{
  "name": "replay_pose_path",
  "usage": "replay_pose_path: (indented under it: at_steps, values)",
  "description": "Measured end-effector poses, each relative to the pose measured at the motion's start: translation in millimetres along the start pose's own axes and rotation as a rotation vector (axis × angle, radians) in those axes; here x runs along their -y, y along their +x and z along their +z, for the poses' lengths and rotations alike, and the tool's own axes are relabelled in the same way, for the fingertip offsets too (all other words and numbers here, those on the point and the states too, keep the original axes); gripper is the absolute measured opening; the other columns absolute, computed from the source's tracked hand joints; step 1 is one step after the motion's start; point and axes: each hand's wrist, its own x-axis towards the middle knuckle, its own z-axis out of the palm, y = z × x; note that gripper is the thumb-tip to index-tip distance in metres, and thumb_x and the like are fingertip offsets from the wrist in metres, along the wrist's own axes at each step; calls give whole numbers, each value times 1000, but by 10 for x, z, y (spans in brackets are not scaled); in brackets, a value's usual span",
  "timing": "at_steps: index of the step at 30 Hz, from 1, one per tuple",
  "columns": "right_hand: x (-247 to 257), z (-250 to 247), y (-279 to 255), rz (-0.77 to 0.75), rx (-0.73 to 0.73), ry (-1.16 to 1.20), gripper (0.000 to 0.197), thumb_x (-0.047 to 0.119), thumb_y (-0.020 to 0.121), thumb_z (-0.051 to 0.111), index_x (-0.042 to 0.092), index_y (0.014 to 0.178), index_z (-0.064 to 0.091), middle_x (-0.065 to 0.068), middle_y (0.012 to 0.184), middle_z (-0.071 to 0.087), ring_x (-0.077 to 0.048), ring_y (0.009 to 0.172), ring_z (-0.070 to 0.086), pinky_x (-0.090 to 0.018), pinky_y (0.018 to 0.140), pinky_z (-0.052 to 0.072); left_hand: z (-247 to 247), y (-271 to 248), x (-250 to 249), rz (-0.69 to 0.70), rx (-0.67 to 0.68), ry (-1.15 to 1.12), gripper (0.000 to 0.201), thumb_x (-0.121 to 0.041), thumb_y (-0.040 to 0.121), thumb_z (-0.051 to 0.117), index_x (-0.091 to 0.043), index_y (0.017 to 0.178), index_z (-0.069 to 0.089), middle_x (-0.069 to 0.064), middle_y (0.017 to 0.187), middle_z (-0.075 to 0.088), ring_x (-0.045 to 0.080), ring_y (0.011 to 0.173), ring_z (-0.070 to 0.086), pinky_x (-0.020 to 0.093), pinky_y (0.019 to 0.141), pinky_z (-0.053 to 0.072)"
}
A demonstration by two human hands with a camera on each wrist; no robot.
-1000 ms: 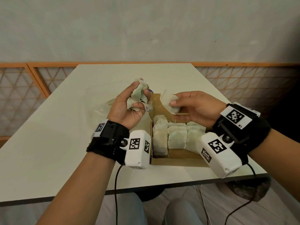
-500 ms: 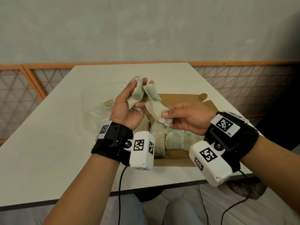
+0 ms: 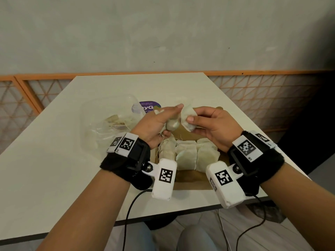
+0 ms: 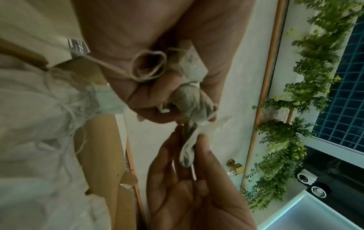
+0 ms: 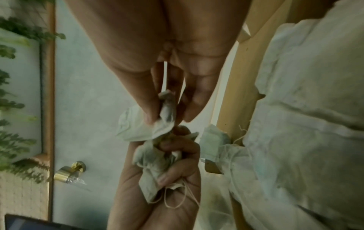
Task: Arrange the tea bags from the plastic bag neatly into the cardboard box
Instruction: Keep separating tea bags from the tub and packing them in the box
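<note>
My left hand [image 3: 159,122] grips a small bunch of tea bags [image 3: 171,125] with loose strings, raised above the cardboard box [image 3: 192,178]. In the left wrist view the bunch [image 4: 189,99] is clenched in curled fingers. My right hand [image 3: 204,122] pinches one pale tea bag [image 3: 188,116] between thumb and fingers, touching the left hand's bunch; the right wrist view shows this pinched bag [image 5: 157,123] above the bunch [image 5: 155,160]. Rows of tea bags [image 3: 186,154] lie side by side inside the box. A clear plastic bag [image 3: 112,120] with more tea bags lies left of the box.
The box sits near the white table's front right edge [image 3: 199,209]. A purple round label [image 3: 149,106] shows behind the hands. Orange lattice railings [image 3: 262,98] flank the table. Cables hang below the wrists.
Both hands moved together above the box. The right hand, which was pulling a tea bag away from the left hand's bunch, now pinches it right beside the bunch. The view shifted lower.
</note>
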Motion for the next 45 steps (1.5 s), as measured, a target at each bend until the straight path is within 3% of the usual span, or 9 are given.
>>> replay_pose_path:
  at_steps: [9, 15, 19, 23, 26, 30, 34, 38, 45]
  values:
    - [-21, -52, -5, -30, -158, -139, 7, 18, 79, 71, 20, 75, 65, -3, 82, 64, -12, 75, 54, -19, 54, 38, 68, -62, 97, 186, -52, 166, 15, -21, 87, 66, -19, 73, 70, -4, 63, 60, 6, 52, 50, 16, 41, 31]
    - [-35, 9, 31, 8, -226, -45, 19, 20, 81, 70, 16, 68, 56, 4, 60, 58, -7, 53, 54, -22, 52, 43, 185, -125, 67, 227, 9, 182, 18, -27, 89, 62, -12, 85, 71, -3, 75, 71, 5, 67, 67, 15, 52, 46]
    - [-67, 60, 59, 30, -236, -67, 25, 28, 79, 72, 19, 65, 54, -2, 66, 59, -13, 63, 57, -28, 59, 48, 207, -154, 71, 290, 40, 292, 11, -13, 88, 64, -5, 84, 69, -5, 68, 69, 6, 64, 64, 14, 54, 46]
    - [15, 27, 95, 41, -252, -179, 21, 39, 79, 70, 22, 85, 59, -7, 93, 65, -18, 85, 62, -25, 63, 43, 73, -100, 98, 271, -19, 337, 23, -16, 86, 67, 4, 98, 70, 23, 90, 68, 30, 79, 59, 34, 67, 45]
    - [153, -13, 115, 11, -114, -448, 36, 37, 79, 69, 23, 111, 61, -6, 102, 65, -17, 91, 62, -20, 66, 39, -26, -114, 59, 228, 27, 415, 19, -16, 84, 69, 0, 95, 72, 20, 97, 71, 32, 89, 67, 41, 81, 51]
    - [312, 28, 100, 62, 30, -645, 13, 23, 80, 71, 13, 87, 68, -6, 86, 64, -12, 76, 55, -20, 59, 38, -98, -166, -7, 175, -3, 395, 5, -14, 84, 69, -11, 85, 74, 9, 83, 71, 17, 77, 65, 30, 70, 50]
    - [222, 9, 4, 78, 31, -676, 11, 18, 80, 71, 10, 83, 65, -9, 84, 63, -12, 70, 56, -15, 53, 45, -303, -162, -58, 90, -128, -35, 12, -14, 91, 59, -10, 97, 68, 0, 83, 65, 5, 62, 54, 13, 40, 36]
    - [-78, 157, -160, 258, 215, -642, 6, 14, 81, 69, 14, 80, 63, -1, 69, 62, -13, 63, 54, -14, 51, 47, -444, -145, -75, 36, -103, -483, 12, -16, 94, 52, -14, 96, 63, 0, 82, 61, 7, 70, 47, 11, 38, 35]
    - [-381, 354, -189, 378, 280, -662, 14, 8, 76, 74, 10, 87, 66, -6, 74, 61, -14, 63, 57, -22, 61, 53, -474, -163, -81, 28, -75, -557, 13, -18, 96, 50, -15, 93, 62, 0, 78, 61, 8, 70, 51, 10, 39, 34]
